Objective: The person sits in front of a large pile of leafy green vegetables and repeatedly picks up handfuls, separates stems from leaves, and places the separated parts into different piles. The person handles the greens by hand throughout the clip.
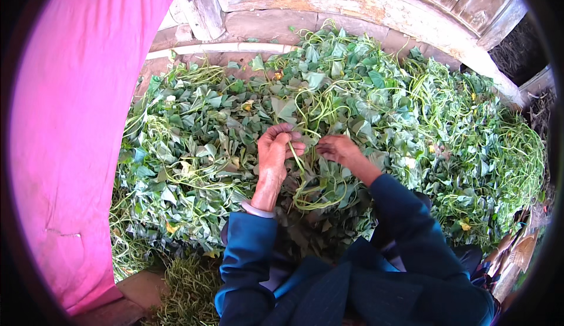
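Note:
My left hand point(276, 150) pinches a pale green leafy vine stem point(298, 161) between thumb and fingers. The stem hangs from my grip and loops around below it, above the leaf pile. My right hand point(338, 150) is just to the right, its fingers curled towards the stem and a leaf. It is slightly blurred, so whether it grips anything is hard to make out. Under both hands spreads a large heap of cut leafy vines point(211, 119), like sweet potato vines, with heart-shaped green leaves and long tangled stems. A pale bangle point(257, 210) circles my left wrist.
A pink cloth point(75, 127) hangs along the left. Behind the heap run a bamboo pole point(238, 47), a wooden post point(200, 6) and a weathered wooden beam point(317, 0). A pile of bare green stems point(189, 286) lies at the lower left.

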`<move>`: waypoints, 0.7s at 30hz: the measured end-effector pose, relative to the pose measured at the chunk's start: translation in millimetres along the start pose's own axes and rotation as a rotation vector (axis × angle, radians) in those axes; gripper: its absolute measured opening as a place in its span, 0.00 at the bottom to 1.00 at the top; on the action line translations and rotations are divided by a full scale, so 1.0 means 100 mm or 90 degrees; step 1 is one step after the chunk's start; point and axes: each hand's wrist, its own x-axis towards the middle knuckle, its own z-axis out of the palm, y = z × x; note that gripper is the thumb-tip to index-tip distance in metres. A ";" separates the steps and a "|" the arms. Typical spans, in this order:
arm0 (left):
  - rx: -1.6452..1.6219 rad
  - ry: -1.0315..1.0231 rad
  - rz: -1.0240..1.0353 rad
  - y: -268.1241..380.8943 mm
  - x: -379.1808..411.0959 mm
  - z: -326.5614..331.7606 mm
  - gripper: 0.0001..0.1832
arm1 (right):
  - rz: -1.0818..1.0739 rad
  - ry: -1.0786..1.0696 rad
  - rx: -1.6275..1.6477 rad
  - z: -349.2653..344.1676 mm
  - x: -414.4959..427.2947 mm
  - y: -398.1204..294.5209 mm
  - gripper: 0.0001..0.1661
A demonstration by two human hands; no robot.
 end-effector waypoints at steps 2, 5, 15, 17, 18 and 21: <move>-0.027 -0.001 -0.003 -0.03 -0.03 0.01 0.14 | 0.068 0.000 0.131 0.19 0.13 0.07 0.21; -0.016 0.031 0.042 -0.05 -0.07 -0.04 0.15 | 0.009 0.012 0.198 0.60 0.24 -0.18 0.21; 0.297 -0.075 -0.006 0.00 -0.10 -0.11 0.15 | -0.475 -0.070 -0.168 0.32 -0.55 -1.85 0.15; 0.261 -0.100 -0.015 -0.04 -0.07 -0.03 0.14 | -0.375 0.029 -0.323 -0.17 -0.40 -1.58 0.14; 0.259 -0.089 -0.010 -0.02 -0.05 -0.05 0.13 | -0.403 0.045 -0.280 -0.21 -0.45 -1.41 0.14; 0.181 -0.075 -0.013 0.03 0.00 -0.02 0.12 | -0.408 -0.032 -0.273 -0.31 -0.62 -0.88 0.12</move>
